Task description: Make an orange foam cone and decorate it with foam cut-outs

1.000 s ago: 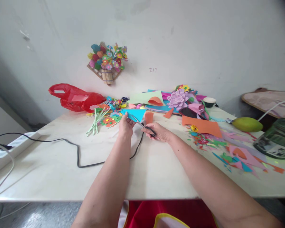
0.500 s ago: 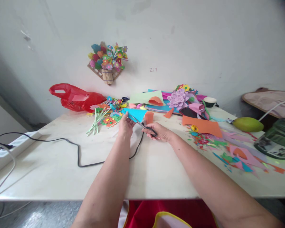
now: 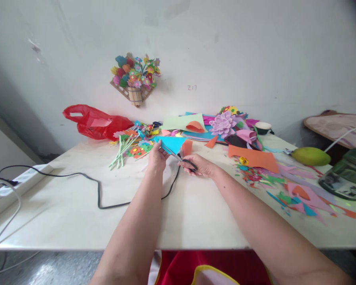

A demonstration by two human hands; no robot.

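My left hand (image 3: 158, 157) is closed on the left end of a blue craft sheet (image 3: 174, 145), held just above the table. In my right hand (image 3: 200, 165) is a pair of scissors (image 3: 190, 164) with black handles, the fingers wrapped round the loops. The scissor blades point left and lie along the lower edge of the blue sheet, reaching close to my left fingers. Beside the sheet's right end, just above the scissors, is an orange piece (image 3: 186, 147). Whether the blades are apart cannot be made out.
A black cable (image 3: 98, 190) crosses the white table (image 3: 77, 225) beneath my hands. Paper flowers and pale green stems (image 3: 120, 153) lie left, near a red plastic bag (image 3: 95, 122). Coloured scraps (image 3: 252, 176), an orange sheet (image 3: 255, 157) and a glass jar (image 3: 347, 174) are right.
The whole view has shifted very slightly. Both hands, the scissors and the blue sheet keep nearly the same positions.
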